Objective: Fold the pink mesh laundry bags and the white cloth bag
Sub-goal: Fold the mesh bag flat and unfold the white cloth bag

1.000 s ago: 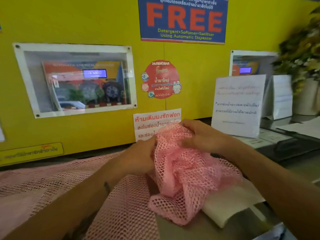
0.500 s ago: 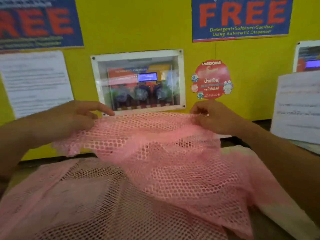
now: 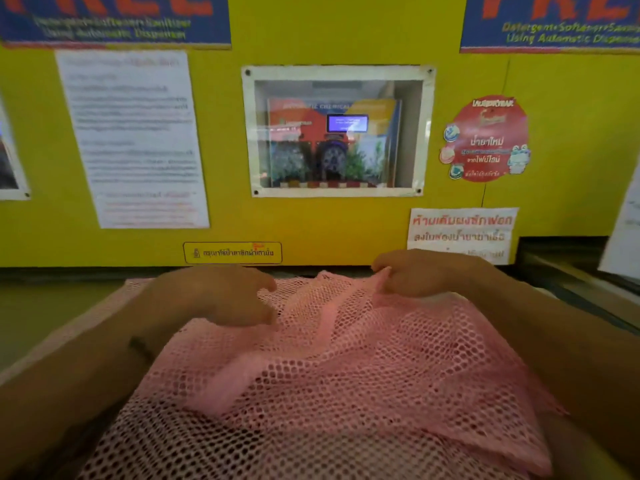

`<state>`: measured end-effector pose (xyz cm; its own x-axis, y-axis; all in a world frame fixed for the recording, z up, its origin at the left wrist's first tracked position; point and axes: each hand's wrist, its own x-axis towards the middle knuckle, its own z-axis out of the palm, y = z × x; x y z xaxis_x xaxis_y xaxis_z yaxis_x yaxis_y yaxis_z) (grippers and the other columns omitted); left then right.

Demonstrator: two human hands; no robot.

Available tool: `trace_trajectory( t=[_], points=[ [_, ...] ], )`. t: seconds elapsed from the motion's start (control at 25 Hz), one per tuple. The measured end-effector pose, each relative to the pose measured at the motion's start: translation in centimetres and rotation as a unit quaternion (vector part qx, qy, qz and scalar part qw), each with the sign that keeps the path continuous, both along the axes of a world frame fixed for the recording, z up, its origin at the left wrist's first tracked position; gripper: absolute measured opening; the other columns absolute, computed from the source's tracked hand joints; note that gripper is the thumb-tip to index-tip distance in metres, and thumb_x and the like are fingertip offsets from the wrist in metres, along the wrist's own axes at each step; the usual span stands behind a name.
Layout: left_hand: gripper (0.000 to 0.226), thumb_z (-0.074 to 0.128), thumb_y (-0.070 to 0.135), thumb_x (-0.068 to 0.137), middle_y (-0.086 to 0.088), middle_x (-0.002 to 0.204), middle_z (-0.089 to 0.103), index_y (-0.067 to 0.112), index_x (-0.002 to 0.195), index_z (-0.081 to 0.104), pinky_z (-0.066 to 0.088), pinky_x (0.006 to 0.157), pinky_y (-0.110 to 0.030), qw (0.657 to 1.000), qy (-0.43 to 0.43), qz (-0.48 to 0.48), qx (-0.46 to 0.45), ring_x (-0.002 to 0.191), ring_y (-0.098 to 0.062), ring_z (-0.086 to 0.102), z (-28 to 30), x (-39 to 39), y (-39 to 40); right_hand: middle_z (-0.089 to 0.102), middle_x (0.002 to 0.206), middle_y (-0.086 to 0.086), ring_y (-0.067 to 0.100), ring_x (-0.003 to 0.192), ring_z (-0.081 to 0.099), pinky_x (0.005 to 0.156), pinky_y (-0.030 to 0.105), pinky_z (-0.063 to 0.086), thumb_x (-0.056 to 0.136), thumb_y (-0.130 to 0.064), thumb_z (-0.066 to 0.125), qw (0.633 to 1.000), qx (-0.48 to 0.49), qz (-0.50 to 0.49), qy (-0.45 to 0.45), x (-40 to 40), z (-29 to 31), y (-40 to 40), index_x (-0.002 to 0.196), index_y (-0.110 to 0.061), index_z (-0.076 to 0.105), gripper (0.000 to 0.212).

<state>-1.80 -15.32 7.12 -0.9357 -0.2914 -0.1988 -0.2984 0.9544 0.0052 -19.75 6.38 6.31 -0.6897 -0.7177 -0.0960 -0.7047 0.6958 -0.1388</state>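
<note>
A pink mesh laundry bag (image 3: 346,362) lies spread and wrinkled on the counter in front of me. A second, paler pink mesh bag (image 3: 145,445) sticks out from under it at the lower left. My right hand (image 3: 429,271) pinches the far edge of the top bag, lifting a small ridge. On the bag's far left part lies my left hand (image 3: 218,296), finger and thumb loosely curled and apart, gripping nothing that I can see. The white cloth bag is not in view.
A yellow wall (image 3: 311,223) rises right behind the counter, with a framed dispenser window (image 3: 337,131), paper notices (image 3: 135,140) and stickers. The grey counter (image 3: 45,313) shows at the left. At the right is a dark machine top (image 3: 568,271) with a white sheet (image 3: 623,230).
The bag was held up and stretched between both hands; now it lies on the counter. My hands have dropped and moved closer together. My left hand has let go of the edge.
</note>
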Motion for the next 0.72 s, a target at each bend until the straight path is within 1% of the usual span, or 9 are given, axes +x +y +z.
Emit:
trace_trajectory(
  t=[0.08,0.2,0.28,0.36,0.44,0.52,0.6,0.68,0.72],
  points=[
    [0.063,0.045,0.052,0.092,0.001,0.151,0.042,0.027,0.148,0.032,0.033,0.110,-0.036,1.000,0.022,-0.001,0.020,0.136,-0.022,0.041,-1.8,-1.2,0.2,0.056,0.137,0.006,0.025,0.120,0.053,0.101,0.039,0.042,0.098,-0.049,0.040,1.000,0.002,-0.018,-0.004,-0.2,-0.7,-1.2,0.129,-0.017,0.057,0.047],
    [0.046,0.054,0.039,0.090,-0.005,0.132,0.060,0.019,0.131,0.055,0.044,0.097,-0.035,0.995,0.081,-0.024,0.051,0.116,-0.023,0.056,-3.6,-2.3,1.1,0.059,0.111,0.007,0.024,0.100,0.057,0.085,0.037,0.046,0.093,-0.058,0.045,0.995,0.068,-0.060,0.033,-0.1,-1.5,-2.9,0.104,-0.015,0.062,0.048],
    [0.025,0.056,0.029,0.090,0.000,0.112,0.063,0.016,0.109,0.066,0.048,0.083,-0.034,0.989,0.134,-0.042,0.043,0.097,-0.018,0.058,-3.6,-2.6,1.3,0.052,0.120,0.010,0.029,0.114,0.050,0.093,0.045,0.041,0.087,-0.053,0.056,0.984,0.099,-0.063,0.131,0.0,-1.6,-4.1,0.112,-0.017,0.060,0.044],
    [0.011,0.053,0.026,0.093,0.006,0.098,0.055,0.023,0.093,0.063,0.042,0.074,-0.029,0.977,0.198,-0.044,0.059,0.085,-0.013,0.054,-2.9,-2.0,0.9,0.049,0.130,0.007,0.031,0.124,0.044,0.102,0.051,0.033,0.087,-0.043,0.058,0.983,0.095,-0.040,0.149,-0.1,-1.8,-5.5,0.124,-0.020,0.056,0.044],
    [0.014,0.048,0.034,0.096,0.008,0.097,0.055,0.026,0.097,0.059,0.042,0.075,-0.031,0.976,0.199,-0.031,0.085,0.085,-0.011,0.053,-1.9,-0.5,-0.2,0.054,0.132,0.005,0.029,0.119,0.050,0.101,0.047,0.037,0.093,-0.036,0.048,0.996,0.060,-0.017,0.063,-0.3,-2.2,-7.0,0.128,-0.019,0.055,0.040],
    [0.032,0.044,0.045,0.096,0.004,0.117,0.059,0.026,0.119,0.056,0.046,0.087,-0.036,0.991,0.115,-0.006,0.063,0.101,-0.015,0.056,-1.7,1.4,-1.6,0.057,0.131,0.005,0.027,0.113,0.056,0.099,0.044,0.043,0.096,-0.039,0.037,0.999,0.045,-0.017,0.023,-0.5,-3.1,-8.4,0.121,-0.016,0.057,0.039],
    [0.047,0.046,0.049,0.092,0.000,0.134,0.056,0.029,0.134,0.048,0.043,0.099,-0.040,0.998,0.056,0.019,0.024,0.116,-0.020,0.054,-2.4,3.3,-3.0,0.057,0.127,0.003,0.028,0.113,0.055,0.107,0.051,0.035,0.094,-0.044,0.038,0.995,0.067,-0.036,0.064,-1.0,-3.6,-9.6,0.116,-0.019,0.057,0.038],
    [0.047,0.050,0.050,0.089,0.000,0.135,0.058,0.033,0.132,0.049,0.044,0.100,-0.040,0.996,0.088,0.024,0.013,0.114,-0.020,0.055,-3.2,5.1,-3.8,0.059,0.118,0.002,0.026,0.110,0.056,0.106,0.051,0.035,0.089,-0.042,0.048,0.989,0.101,-0.038,0.100,-1.7,-3.9,-10.3,0.105,-0.021,0.058,0.028],
    [0.045,0.050,0.052,0.088,0.001,0.132,0.059,0.035,0.129,0.052,0.045,0.099,-0.040,0.993,0.115,0.026,0.025,0.108,-0.018,0.055,-3.4,6.0,-4.1,0.060,0.113,0.001,0.024,0.105,0.057,0.099,0.047,0.039,0.087,-0.043,0.052,0.987,0.108,-0.031,0.114,-1.9,-3.9,-10.8,0.101,-0.022,0.058,0.026]
  ],
)
